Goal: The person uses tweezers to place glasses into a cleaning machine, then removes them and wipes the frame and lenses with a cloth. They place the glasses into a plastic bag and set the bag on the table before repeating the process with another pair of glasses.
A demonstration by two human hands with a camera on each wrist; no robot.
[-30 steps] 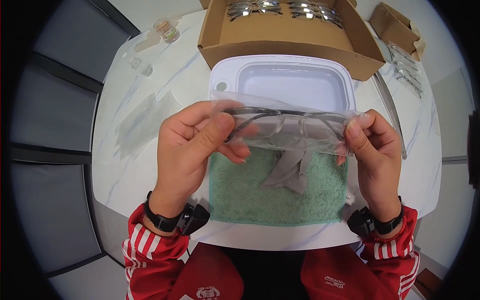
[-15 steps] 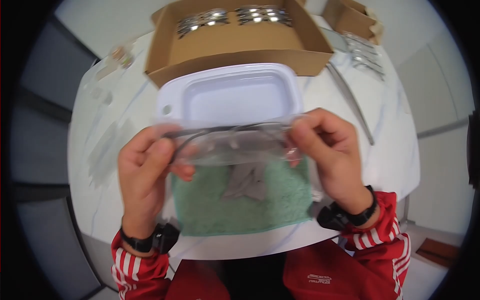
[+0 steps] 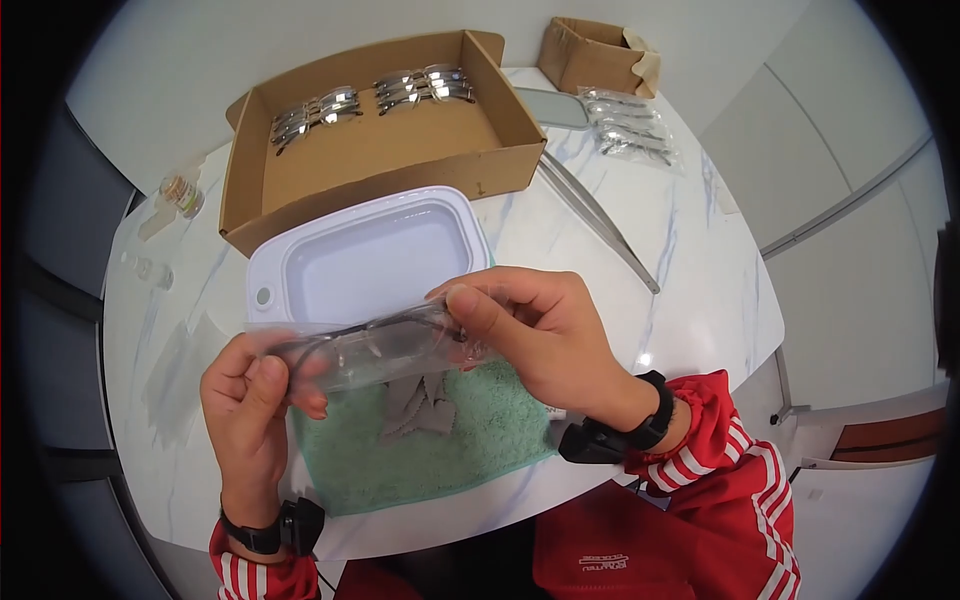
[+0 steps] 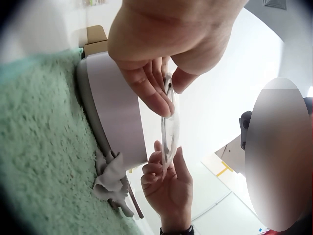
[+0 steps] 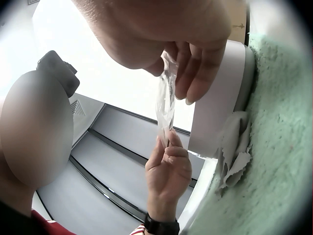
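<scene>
A pair of dark-framed glasses in a clear plastic bag (image 3: 375,350) is stretched between both hands in the head view. My left hand (image 3: 245,400) pinches the bag's left end between thumb and fingers. At the other end, my right hand (image 3: 545,340) grips bag and frame, thumb on top. Both wrist views show the bag (image 4: 169,132) edge-on, raised above the green towel (image 3: 430,480). A crumpled grey cloth (image 3: 420,405) lies on the towel below the bag.
Behind the hands stands a white basin (image 3: 380,250). A cardboard box (image 3: 380,170) beyond it holds several glasses (image 3: 425,90). Tweezers (image 3: 600,225), bagged glasses (image 3: 630,130) and a smaller box (image 3: 600,55) are at right; a jar (image 3: 182,195) and a small bottle (image 3: 150,270) at left.
The head view has swung, so the table and hands appear further left. Both hands still hold the bagged glasses, which now tilt with the right end higher.
</scene>
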